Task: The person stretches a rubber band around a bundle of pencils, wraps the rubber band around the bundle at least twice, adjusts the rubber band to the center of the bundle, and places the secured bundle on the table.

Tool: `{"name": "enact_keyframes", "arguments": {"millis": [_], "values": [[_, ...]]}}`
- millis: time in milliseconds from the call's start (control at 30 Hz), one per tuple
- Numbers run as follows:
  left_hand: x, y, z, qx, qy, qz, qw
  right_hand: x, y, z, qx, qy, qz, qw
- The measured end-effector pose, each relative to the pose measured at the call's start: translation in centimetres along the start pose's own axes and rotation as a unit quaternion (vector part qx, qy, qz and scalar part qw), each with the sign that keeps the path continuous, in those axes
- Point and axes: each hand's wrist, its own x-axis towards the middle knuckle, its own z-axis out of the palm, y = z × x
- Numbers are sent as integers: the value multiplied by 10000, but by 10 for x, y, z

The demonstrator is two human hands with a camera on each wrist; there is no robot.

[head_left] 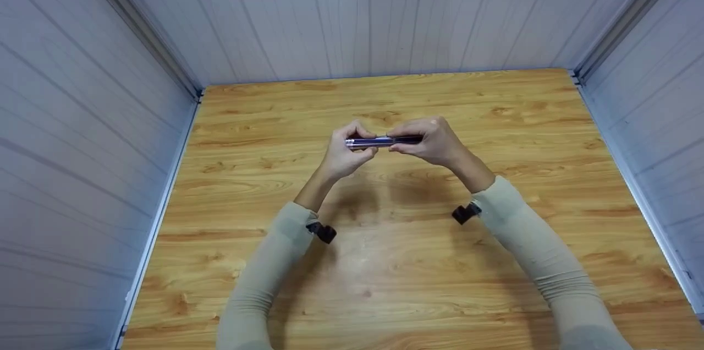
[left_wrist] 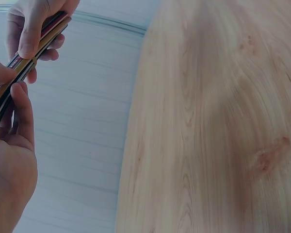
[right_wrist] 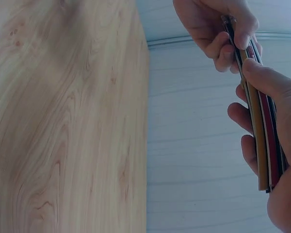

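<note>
A bundle of several pencils (head_left: 367,142) is held level above the table, between both hands. My left hand (head_left: 342,153) pinches its left end, thumb on the near side. Around the other end, my right hand (head_left: 433,142) curls its fingers. Yellow, dark red and black pencils (right_wrist: 260,141) lie side by side in the right wrist view, their flat ends near the right palm. A thin yellowish band (right_wrist: 243,83) seems to cross the bundle between the hands. Fingers cover much of the bundle in the left wrist view.
A wood-grain table (head_left: 363,273) spreads below the hands. Pale panelled walls (head_left: 363,14) enclose it at the back, left and right. Small black wrist cameras (head_left: 325,233) stick out from the sleeves (head_left: 275,262).
</note>
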Motion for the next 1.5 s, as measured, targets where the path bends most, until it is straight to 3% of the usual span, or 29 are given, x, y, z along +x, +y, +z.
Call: {"name": "enact_keyframes", "arguments": {"millis": [233,500,633,800,1000,1167,1300,1500], "values": [[-2,-2,-9,182,-55,154,9997,-4,5,-9,410,-181,214,9988],[-7,-6,-25,278,2,182,9994,-14,18,-20,687,-75,254,9973],[-3,-9,-26,536,62,-59,9985,-17,26,-19,788,-161,447,9958],[10,-18,-29,989,157,-586,9932,-14,41,-14,873,-49,1178,9892],[17,-43,-37,1833,-21,-1099,9769,-23,67,-2,770,-251,2348,9687],[16,-62,-37,2293,-172,-1702,9582,-41,85,13,722,-467,3038,9488],[14,-77,-36,2661,-400,-1972,9427,-53,94,24,517,-626,3360,9384],[12,-127,-44,3041,-578,-1965,9304,-63,98,36,512,-735,3627,9276]]}}
